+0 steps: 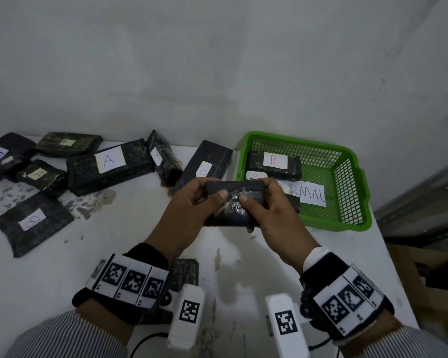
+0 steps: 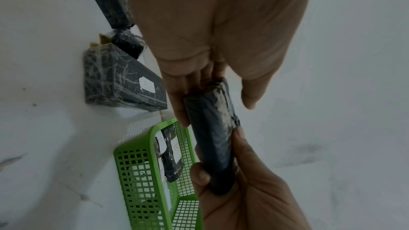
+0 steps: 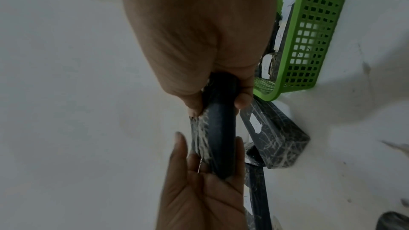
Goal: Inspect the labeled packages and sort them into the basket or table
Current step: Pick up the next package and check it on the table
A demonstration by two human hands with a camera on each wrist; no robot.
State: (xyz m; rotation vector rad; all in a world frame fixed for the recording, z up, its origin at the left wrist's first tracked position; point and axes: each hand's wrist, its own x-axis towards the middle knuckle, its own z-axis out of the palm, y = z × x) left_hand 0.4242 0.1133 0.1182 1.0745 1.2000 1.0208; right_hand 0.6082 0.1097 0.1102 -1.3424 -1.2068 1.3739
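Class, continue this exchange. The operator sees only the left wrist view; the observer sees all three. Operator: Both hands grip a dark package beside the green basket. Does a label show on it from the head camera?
Observer: No. The held package shows only crumpled clear wrap on the face between the left hand and the right hand.
Operator: What does the paper sheet in the basket say?
Observer: The sheet in the green basket shows the letters RMAL. The right hand covers whatever comes before them.
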